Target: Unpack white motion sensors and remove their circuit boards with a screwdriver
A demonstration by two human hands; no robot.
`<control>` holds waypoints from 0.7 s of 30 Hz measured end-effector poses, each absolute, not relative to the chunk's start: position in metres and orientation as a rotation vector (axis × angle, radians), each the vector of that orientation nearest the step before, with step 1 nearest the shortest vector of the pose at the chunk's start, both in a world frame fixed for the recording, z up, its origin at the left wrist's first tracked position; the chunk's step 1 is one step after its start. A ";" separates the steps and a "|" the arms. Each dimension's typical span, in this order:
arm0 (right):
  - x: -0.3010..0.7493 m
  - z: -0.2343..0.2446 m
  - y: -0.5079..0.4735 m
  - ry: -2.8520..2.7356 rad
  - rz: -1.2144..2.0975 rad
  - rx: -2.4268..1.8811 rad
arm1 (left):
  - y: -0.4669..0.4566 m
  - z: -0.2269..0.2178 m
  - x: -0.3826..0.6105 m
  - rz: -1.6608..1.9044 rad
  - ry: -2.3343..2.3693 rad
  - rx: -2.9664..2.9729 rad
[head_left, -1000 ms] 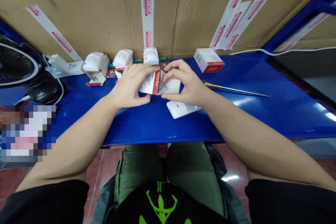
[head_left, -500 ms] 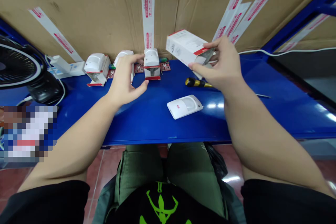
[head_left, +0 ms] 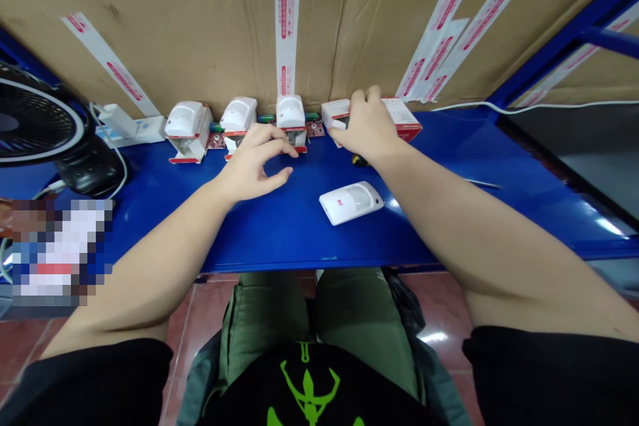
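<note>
At the back of the blue table, my right hand (head_left: 369, 123) is closed on a small white-and-red carton (head_left: 335, 108), which stands at the right end of a row. My fingers cover much of it. My left hand (head_left: 259, 163) holds nothing, its fingers curved and apart, in front of the row. White motion sensors rest on open cartons there: one at the left (head_left: 184, 118), one in the middle (head_left: 238, 113) and one nearer my right hand (head_left: 290, 111). A further motion sensor (head_left: 352, 203) lies flat on the table in front of me.
Another white-and-red carton (head_left: 403, 118) shows right of my right hand. A screwdriver (head_left: 483, 183) lies partly under my right forearm. Red circuit boards (head_left: 315, 128) sit between the cartons. At the left are a black fan (head_left: 90, 170) and a power strip (head_left: 150, 128). Cardboard (head_left: 200, 26) lines the back.
My right hand has brought the carton down from the air and leftward to the table at the row's end. My left hand has shifted slightly right and toward me, uncovering the middle sensor.
</note>
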State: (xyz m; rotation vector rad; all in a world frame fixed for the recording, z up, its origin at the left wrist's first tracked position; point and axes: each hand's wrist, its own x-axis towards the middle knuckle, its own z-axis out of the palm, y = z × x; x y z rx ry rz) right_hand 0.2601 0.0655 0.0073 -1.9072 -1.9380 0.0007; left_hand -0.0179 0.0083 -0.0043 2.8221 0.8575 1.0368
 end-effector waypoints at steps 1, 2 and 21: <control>0.256 0.009 0.064 -1.962 0.001 -1.934 | 0.008 -0.005 -0.018 1.025 0.845 2.817; 0.253 0.010 0.063 -1.984 0.002 -1.960 | 0.008 -0.005 -0.017 1.009 0.834 2.813; 0.335 0.046 0.025 -2.494 0.311 -1.854 | -0.021 -0.017 0.021 0.439 0.372 2.776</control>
